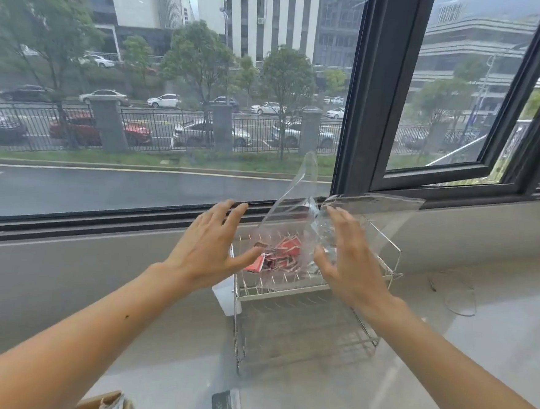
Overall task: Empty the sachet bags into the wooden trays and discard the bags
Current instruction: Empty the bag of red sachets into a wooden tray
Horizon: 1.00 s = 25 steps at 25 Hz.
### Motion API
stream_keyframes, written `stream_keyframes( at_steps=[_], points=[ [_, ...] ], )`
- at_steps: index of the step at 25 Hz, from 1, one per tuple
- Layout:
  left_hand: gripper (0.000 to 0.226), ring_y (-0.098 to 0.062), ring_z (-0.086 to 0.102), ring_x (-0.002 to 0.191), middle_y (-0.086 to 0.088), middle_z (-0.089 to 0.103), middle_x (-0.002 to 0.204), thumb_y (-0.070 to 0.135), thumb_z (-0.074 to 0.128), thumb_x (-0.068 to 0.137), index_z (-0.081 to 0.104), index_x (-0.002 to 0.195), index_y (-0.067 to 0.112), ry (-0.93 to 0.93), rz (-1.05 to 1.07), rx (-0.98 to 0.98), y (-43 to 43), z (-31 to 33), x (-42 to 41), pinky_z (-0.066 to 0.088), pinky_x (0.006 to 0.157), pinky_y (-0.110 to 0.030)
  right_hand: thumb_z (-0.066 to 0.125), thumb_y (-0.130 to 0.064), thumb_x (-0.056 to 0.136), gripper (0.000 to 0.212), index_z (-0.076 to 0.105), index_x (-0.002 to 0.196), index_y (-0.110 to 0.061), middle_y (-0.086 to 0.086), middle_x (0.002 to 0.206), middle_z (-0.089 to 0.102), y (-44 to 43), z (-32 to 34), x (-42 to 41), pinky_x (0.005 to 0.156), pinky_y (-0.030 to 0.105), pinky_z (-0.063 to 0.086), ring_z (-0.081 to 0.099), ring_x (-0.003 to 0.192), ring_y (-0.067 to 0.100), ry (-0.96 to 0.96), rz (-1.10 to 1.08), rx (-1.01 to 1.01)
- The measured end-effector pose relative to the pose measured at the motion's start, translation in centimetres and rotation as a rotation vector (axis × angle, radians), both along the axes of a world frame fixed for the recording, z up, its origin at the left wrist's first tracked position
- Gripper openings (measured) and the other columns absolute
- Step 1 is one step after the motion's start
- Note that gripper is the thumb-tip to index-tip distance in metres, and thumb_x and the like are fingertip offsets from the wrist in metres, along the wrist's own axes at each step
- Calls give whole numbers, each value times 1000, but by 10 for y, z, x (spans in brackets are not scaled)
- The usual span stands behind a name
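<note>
Both hands reach forward over a wire rack (307,290) that stands on the pale counter below the window. The left hand (209,248) is open, fingers spread and holding nothing; it hovers just left of the bag, probably ready to steady it or catch its loose edge. The right hand (348,261) is also spread wide, and the clear plastic bag (297,212) rises from beside its fingers. The film lies against the fingertips, but I cannot tell whether any finger pinches it.

The bag stands with its open flaps up, between the two hands, its lower part sagging onto the top shelf of the rack. Red sachets (274,255) lie in a small heap there, between the thumbs; whether they are inside the film or already loose on the shelf is unclear.

Well below the hands, at the near edge of the counter, sits the corner of a wooden tray (104,405) with something pale in it, and a dark sachet (226,404) lies flat beside it. The emptying looks to be unfinished.
</note>
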<state>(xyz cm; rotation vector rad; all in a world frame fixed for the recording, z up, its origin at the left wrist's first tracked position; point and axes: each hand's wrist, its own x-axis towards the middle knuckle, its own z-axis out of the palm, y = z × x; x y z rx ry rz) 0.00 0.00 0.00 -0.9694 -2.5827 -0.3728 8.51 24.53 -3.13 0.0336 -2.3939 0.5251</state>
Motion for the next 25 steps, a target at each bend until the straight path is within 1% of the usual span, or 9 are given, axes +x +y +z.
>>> stream_keyframes(
  at_steps=[4,8,10,13,15,17,19,22,25],
  points=[
    [93,-21,29,145,-2,22,160,60,60,85,14,155,20,-226,-32,80,13,-20,-21,31,113,-36,61,-35,91,67,32,149,-19,2,145,43,8,-17,-13,104,35,39,42,132,18,-73,-31,-229],
    [97,-17,30,144,0,23,161,49,71,83,13,155,21,-382,-50,182,30,-37,-48,26,113,-30,51,-52,95,60,42,144,-19,-1,139,54,17,-26,-29,106,37,42,50,121,8,-127,37,-393],
    [97,-18,31,143,-1,27,160,44,74,82,15,155,22,-410,-45,180,39,-46,-62,26,114,-32,47,-57,94,63,45,143,-17,-2,140,55,22,-31,-35,108,38,41,50,124,8,-172,69,-412],
    [89,-18,39,140,1,41,153,39,77,81,27,152,22,-459,-82,219,56,-58,-78,32,116,-39,53,-46,96,51,46,141,-22,-9,129,60,29,-41,-49,104,41,45,55,120,9,-130,33,-376],
    [68,-15,53,127,3,59,138,35,77,82,46,141,22,-462,-97,301,67,-64,-87,41,109,-39,60,-36,95,45,45,136,-27,-14,112,61,31,-42,-57,97,38,50,58,107,6,-76,10,-350],
    [34,-11,64,108,5,71,114,31,73,86,66,118,22,-435,-89,417,76,-71,-94,50,97,-36,63,-34,92,47,43,134,-28,-13,106,59,30,-42,-62,89,30,50,58,99,4,-16,16,-320],
    [9,-7,66,83,6,73,87,25,65,93,70,93,18,-419,-81,541,84,-74,-94,53,78,-31,65,-35,89,52,40,134,-27,-9,108,58,27,-42,-64,83,26,49,58,96,5,48,39,-279],
    [21,-12,53,64,-5,62,73,22,56,98,58,82,8,-451,-79,674,89,-65,-90,43,60,-19,72,-24,87,62,35,136,-30,-5,113,56,26,-42,-68,76,21,49,53,96,1,113,39,-197],
    [21,-29,65,79,-13,69,84,25,53,100,55,86,9,-447,-124,835,86,-52,-89,54,70,-36,73,-25,86,65,35,138,-29,-2,119,52,25,-36,-74,74,14,44,51,100,2,151,6,-184]
  ],
)
